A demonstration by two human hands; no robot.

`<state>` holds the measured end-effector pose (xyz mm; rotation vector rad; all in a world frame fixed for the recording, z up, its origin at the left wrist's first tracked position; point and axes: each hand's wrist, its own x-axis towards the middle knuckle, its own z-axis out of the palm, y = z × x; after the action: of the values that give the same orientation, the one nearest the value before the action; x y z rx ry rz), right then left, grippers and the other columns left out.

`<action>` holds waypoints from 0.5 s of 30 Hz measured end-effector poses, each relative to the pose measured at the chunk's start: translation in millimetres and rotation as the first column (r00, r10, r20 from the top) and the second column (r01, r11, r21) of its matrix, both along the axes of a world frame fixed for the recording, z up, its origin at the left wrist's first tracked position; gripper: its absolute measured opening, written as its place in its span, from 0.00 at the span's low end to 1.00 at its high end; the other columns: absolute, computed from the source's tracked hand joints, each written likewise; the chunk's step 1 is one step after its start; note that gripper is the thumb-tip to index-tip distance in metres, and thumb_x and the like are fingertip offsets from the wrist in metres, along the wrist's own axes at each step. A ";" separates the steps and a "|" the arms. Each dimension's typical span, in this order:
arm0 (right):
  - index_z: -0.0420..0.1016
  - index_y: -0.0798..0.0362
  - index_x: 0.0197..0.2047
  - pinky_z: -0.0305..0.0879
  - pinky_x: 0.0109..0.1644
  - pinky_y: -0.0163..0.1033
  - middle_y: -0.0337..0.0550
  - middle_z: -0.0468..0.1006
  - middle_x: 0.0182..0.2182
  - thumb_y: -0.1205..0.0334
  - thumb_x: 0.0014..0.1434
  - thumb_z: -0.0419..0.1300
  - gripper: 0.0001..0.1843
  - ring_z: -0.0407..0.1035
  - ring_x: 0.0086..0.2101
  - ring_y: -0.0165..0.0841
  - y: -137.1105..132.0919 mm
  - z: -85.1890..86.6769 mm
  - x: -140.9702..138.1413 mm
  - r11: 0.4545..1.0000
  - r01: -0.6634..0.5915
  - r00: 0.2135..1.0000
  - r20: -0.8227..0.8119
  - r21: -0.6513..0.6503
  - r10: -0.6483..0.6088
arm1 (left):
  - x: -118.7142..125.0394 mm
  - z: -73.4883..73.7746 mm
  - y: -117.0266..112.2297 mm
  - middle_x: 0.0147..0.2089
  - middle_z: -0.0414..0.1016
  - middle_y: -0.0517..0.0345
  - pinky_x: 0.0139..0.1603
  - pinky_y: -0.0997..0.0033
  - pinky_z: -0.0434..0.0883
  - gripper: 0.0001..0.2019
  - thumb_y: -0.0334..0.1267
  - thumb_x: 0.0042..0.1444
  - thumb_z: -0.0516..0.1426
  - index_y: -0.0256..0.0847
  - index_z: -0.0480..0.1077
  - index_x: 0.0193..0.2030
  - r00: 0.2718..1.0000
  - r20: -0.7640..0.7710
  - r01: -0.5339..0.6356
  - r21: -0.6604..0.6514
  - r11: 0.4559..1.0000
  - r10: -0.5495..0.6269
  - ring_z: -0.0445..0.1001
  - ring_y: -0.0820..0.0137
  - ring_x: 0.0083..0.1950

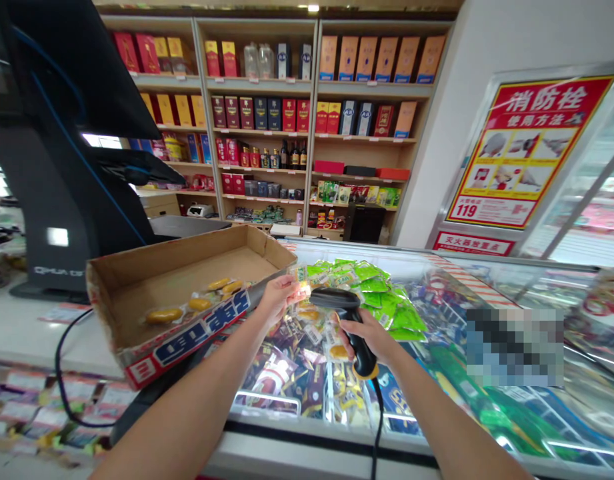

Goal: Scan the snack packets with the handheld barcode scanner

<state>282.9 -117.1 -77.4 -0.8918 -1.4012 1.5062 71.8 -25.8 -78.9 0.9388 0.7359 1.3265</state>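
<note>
My right hand [371, 335] is wrapped round the handle of a black barcode scanner [337, 300], whose head points left. Its light falls on a small clear packet [301, 291] pinched in the fingers of my left hand [277, 297], just in front of the scanner. What the packet contains is hard to make out. Below it, packets with yellow food [338, 351] lie on the glass counter top. Behind the scanner spreads a pile of bright green packets [374, 287]. To the left, an open cardboard box [107, 287] holds several wrapped yellow pieces [164, 315].
The scanner's cord [379, 413] hangs over the counter's front edge. A dark checkout terminal [61, 167] rises at the left. Under the glass top [267, 400] are many colourful packets. Shelves [257, 83] of boxes and bottles stand at the back, a red poster [531, 147] at right.
</note>
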 end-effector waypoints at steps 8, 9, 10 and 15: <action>0.66 0.54 0.33 0.63 0.17 0.32 0.35 0.71 0.17 0.49 0.47 0.66 0.19 0.63 0.14 0.27 -2.9 3.4 -0.4 0.999 0.039 0.998 -0.044 0.015 -0.038 | -3.6 -8.0 12.5 0.29 0.75 0.58 0.45 0.62 0.74 0.15 0.34 0.33 0.70 0.39 0.74 0.31 0.931 -0.253 -0.203 0.240 0.949 0.263 0.76 0.66 0.34; 0.66 0.54 0.33 0.63 0.16 0.32 0.35 0.71 0.17 0.49 0.46 0.66 0.20 0.63 0.14 0.27 -3.3 4.2 -0.4 0.999 0.041 0.998 -0.051 0.015 -0.040 | -4.7 -9.3 13.7 0.31 0.76 0.56 0.48 0.61 0.73 0.13 0.33 0.34 0.69 0.40 0.74 0.30 0.873 -0.339 -0.236 0.334 0.912 0.350 0.76 0.64 0.38; 0.66 0.54 0.33 0.63 0.16 0.32 0.35 0.71 0.17 0.49 0.46 0.67 0.20 0.63 0.14 0.27 -3.7 4.9 -0.4 0.999 0.044 0.997 -0.059 0.015 -0.043 | -5.7 -10.4 13.8 0.34 0.77 0.54 0.51 0.61 0.71 0.11 0.32 0.36 0.68 0.41 0.75 0.29 0.804 -0.414 -0.245 0.426 0.871 0.428 0.75 0.62 0.41; 0.67 0.54 0.30 0.62 0.16 0.32 0.36 0.71 0.18 0.49 0.46 0.67 0.19 0.64 0.14 0.26 -3.2 5.0 -0.5 0.997 0.065 0.996 -0.062 0.028 -0.063 | -8.5 -2.5 1.5 0.42 0.77 0.48 0.56 0.60 0.68 0.05 0.34 0.45 0.63 0.43 0.76 0.32 0.534 -0.591 -0.120 0.656 0.745 0.605 0.74 0.58 0.47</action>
<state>282.4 -120.2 -72.5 -0.8582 -1.3354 1.4488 63.3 -24.3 -81.4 2.0095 1.3370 1.5347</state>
